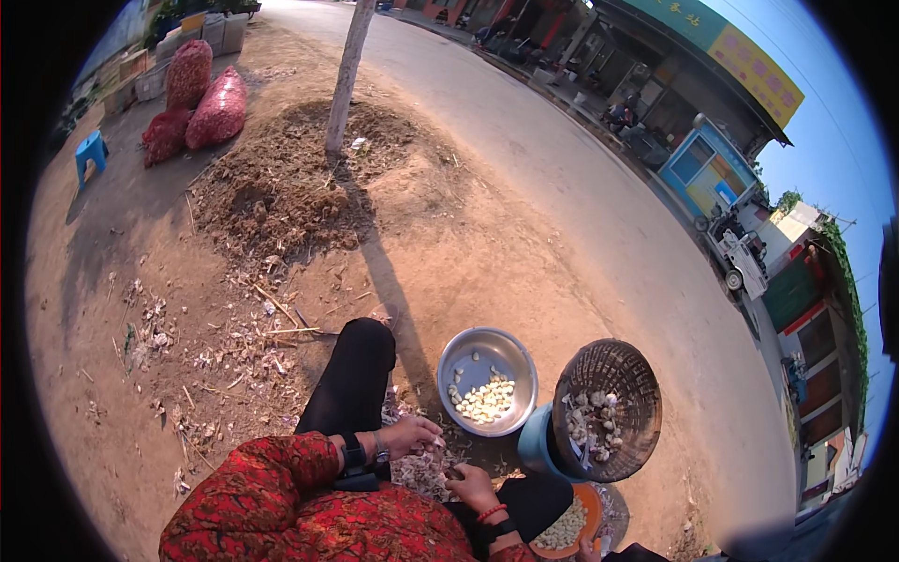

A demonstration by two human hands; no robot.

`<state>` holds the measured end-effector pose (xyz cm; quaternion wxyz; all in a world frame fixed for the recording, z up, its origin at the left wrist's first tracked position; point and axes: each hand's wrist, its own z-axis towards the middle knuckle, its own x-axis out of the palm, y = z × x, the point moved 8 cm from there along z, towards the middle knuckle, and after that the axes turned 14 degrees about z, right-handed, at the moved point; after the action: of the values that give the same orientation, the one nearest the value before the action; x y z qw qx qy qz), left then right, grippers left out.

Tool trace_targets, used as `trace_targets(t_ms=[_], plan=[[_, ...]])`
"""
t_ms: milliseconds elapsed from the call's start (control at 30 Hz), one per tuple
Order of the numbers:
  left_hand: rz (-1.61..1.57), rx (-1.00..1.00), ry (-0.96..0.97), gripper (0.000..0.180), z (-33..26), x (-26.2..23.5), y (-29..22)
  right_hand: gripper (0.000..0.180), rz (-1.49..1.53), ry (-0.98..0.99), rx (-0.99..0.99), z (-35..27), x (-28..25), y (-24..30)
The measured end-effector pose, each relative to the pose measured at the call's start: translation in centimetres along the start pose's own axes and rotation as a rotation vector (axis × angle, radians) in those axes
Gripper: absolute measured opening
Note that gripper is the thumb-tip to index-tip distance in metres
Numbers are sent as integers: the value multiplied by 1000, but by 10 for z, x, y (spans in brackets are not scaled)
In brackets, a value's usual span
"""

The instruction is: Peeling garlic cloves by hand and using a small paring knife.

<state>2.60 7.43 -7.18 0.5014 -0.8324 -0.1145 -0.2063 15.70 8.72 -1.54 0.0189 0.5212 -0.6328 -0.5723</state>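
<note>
My left hand (412,436) is closed, fingers pinched on a small pale piece of garlic above a heap of garlic skins (423,476) between my knees. Just to its right, my right hand (475,491) is closed around something small and dark, too small to name. Ahead of my hands a steel basin (449,361) holds peeled garlic cloves (487,401). To the right, a woven basket (637,379) with unpeeled garlic bulbs (592,421) rests tilted on a blue bucket (537,440).
At lower right, another person's hand (588,551) is beside an orange basin (592,506) of pale cloves. A tree trunk (348,80) rises ahead. Red mesh sacks (217,110) and a blue stool (91,155) stand far left. Scattered skins cover the dirt; a road runs beyond.
</note>
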Motion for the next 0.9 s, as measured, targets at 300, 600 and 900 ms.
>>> trace_targets(t_ms=[300,600,900], plan=[[9,66,103,16,-2,13,-5,21,993,-123,138,9,0,13],[12,71,174,15,-2,24,-9,13,881,-213,62,29,-1,-9],[225,-13,72,16,-14,21,-2,18,725,-271,-21,17,-7,10]])
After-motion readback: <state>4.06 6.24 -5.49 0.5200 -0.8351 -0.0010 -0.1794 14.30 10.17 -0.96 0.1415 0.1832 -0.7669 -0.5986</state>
